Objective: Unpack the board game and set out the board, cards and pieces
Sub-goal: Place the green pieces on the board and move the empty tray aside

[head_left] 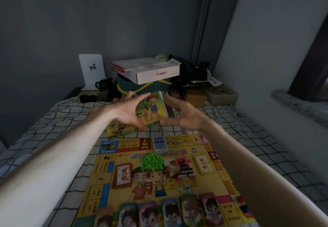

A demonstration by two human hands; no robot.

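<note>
Game box lid (152, 109) held tilted between both hands above the far edge of the board (159, 177), long axis running away from the body, picture side up. Left hand (127, 113) on the lid's left and near edge, fingers spread and straight, thumb under the near corner; right hand (179, 115) flat against the right edge, fingers likewise straight, so a pressing grip from two sides rather than a curled one. Box base (120, 129) just below and left of the left hand, on the checked bedspread (53, 120). Nearer than both hands: blue deck (160, 143), green houses (151, 162), two card stacks (122, 175) (204, 164), dice (185, 187), character cards (170, 212) along the near edge. Setup judged nearly finished. Open bedspread left and right of the hands; clutter and a white carton (150, 70) close beyond, so little room farther out.
</note>
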